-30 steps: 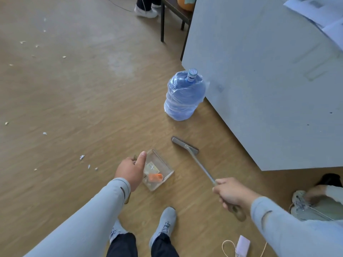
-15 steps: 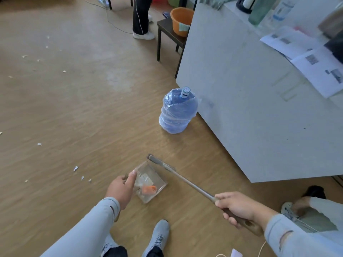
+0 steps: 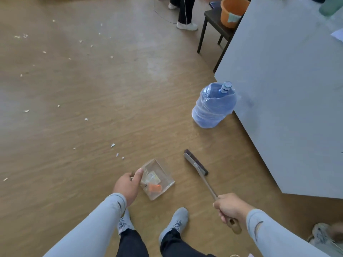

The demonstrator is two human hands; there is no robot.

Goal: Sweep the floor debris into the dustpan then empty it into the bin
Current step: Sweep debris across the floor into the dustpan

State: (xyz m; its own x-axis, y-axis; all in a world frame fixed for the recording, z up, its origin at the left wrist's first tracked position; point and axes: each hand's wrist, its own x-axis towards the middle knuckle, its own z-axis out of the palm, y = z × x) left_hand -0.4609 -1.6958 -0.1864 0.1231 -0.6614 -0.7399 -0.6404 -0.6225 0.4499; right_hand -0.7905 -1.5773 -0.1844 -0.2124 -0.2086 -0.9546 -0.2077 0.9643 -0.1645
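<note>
A wood-look floor (image 3: 92, 89) carries white scraps of debris (image 3: 27, 110) scattered across its far and middle stretches, with a few more bits (image 3: 112, 145) lying just beyond the clear dustpan (image 3: 163, 179), a sign that most of the sweeping is left to do. A large blue water jug (image 3: 213, 106) stands against the grey table (image 3: 287, 89), and an orange bucket (image 3: 234, 10) sits on a dark stool farther back; no bin can be made out from this angle, so the emptying step appears not yet begun. The dustpan, low at the person's feet, already holds an orange piece (image 3: 155, 187) and a pale scrap. The left hand (image 3: 128, 186) grips the dustpan's handle, thumb stretched along it. The right hand (image 3: 231, 207) is wrapped around the brush (image 3: 196, 164) handle, its bristle head down near the floor, just beside the pan's right edge.
</note>
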